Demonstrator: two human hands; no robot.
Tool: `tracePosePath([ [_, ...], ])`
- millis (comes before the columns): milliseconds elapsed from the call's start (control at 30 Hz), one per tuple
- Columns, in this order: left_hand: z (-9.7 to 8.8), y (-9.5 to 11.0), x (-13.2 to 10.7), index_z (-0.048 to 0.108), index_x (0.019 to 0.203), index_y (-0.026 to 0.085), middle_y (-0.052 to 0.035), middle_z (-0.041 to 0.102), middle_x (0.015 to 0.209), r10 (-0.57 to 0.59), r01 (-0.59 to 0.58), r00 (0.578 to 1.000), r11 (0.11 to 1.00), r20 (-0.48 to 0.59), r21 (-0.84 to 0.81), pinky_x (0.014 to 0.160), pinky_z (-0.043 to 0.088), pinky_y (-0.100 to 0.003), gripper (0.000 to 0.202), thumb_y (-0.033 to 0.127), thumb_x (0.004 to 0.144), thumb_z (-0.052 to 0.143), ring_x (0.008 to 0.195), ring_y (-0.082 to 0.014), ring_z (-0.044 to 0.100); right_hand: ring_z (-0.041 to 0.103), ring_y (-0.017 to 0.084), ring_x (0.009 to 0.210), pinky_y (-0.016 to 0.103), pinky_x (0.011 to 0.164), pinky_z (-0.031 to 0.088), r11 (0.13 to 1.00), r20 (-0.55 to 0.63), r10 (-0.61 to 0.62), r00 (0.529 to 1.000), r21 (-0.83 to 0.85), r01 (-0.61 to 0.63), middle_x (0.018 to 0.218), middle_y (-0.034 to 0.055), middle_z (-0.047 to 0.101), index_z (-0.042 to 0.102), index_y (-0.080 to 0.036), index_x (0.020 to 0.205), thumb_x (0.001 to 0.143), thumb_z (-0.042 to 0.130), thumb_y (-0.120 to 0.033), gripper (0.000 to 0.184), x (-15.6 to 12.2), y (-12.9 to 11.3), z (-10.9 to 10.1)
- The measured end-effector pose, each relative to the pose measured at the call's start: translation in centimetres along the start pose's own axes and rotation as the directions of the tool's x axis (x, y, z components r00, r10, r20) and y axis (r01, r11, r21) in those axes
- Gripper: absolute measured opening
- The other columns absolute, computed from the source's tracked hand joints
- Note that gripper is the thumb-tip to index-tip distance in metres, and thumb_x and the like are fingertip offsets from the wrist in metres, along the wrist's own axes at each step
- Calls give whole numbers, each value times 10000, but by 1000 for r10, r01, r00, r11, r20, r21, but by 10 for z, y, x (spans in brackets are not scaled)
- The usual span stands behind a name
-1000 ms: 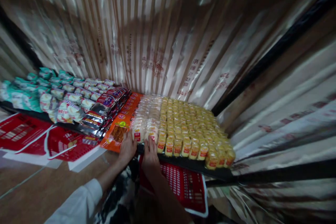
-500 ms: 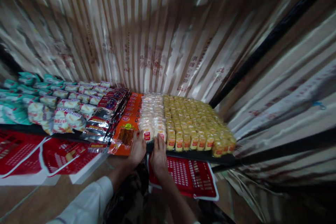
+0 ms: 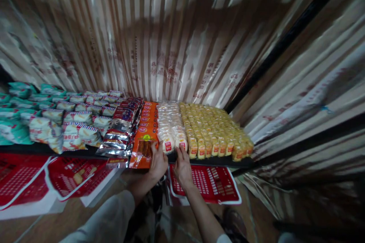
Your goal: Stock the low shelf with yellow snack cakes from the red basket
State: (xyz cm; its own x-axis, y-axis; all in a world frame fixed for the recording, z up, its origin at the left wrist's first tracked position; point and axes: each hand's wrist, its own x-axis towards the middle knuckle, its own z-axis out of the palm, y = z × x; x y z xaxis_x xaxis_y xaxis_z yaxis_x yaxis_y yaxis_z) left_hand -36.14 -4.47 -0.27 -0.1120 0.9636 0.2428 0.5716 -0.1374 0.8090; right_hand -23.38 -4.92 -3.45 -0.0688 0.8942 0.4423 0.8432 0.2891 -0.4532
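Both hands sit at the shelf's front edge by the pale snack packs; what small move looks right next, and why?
Probably nudge the front pale packs back: left hand and right hand touch them at the shelf lip, where they sit slightly ahead of the yellow packs.

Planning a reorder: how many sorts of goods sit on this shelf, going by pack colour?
Teal packs: 1
White-and-red packs: 1
Silver-and-dark packs: 1
Orange packs: 1
Pale cakes: 1
Yellow cakes: 1
Total: 6 sorts
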Motion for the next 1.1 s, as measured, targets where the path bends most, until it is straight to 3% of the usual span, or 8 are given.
tracePosePath([
  [100,-14,5,-7,440,1207,97,-164,349,1229,20,-20,997,1000,73,9,975,407,-362,473,38,741,383,1135,-223,454,295,217,1286,414,999,380,999,-38,-33,999,0,33,1366,127,366,463,-95,1254,738,332,-26,537,-2,-8,-1],
  [233,-34,3,-26,534,1073,160,-101,475,1136,102,-97,981,994,168,-41,941,439,-353,378,45,742,391,1056,-185,508,371,237,1217,448,959,404,1000,-119,-4,993,-13,3,1324,149,408,546,-101,1153,826,359,-154,381,-16,-29,-2],
  [400,-76,-12,-59,582,938,181,-59,567,974,209,-183,946,975,248,-123,846,481,-319,281,72,773,382,913,-155,558,450,242,1134,456,922,427,998,-182,68,981,10,-67,1282,125,457,614,-145,1040,857,399,-294,319,-48,-65,2],
  [667,-158,-56,-132,594,872,197,-51,606,940,130,-92,953,985,275,-147,833,470,-296,296,66,787,342,909,-147,579,502,243,1129,431,900,468,980,-163,167,972,140,-145,1209,128,529,654,-147,970,840,389,-371,370,-103,-119,15],
  [867,-198,-69,-178,603,853,190,-53,607,929,140,-97,942,984,305,-152,827,465,-284,308,44,762,347,899,-142,575,571,228,1045,391,829,517,948,-103,255,961,220,-228,1142,140,576,665,-152,936,831,397,-417,391,-141,-173,2],
  [1000,-216,-80,-214,614,861,189,-60,621,928,172,-139,911,984,375,-114,810,466,-294,309,34,739,376,893,-157,582,583,238,1027,397,785,532,923,-120,315,942,270,-274,1136,136,588,659,-162,932,803,418,-462,406,-172,-199,-3],
  [1100,-224,-103,-243,620,887,192,-63,636,925,218,-203,855,976,471,-82,799,471,-291,289,49,720,433,887,-171,596,621,252,949,404,760,539,895,-109,359,927,322,-309,1065,136,630,672,-163,872,736,467,-514,429,-193,-214,0],
])
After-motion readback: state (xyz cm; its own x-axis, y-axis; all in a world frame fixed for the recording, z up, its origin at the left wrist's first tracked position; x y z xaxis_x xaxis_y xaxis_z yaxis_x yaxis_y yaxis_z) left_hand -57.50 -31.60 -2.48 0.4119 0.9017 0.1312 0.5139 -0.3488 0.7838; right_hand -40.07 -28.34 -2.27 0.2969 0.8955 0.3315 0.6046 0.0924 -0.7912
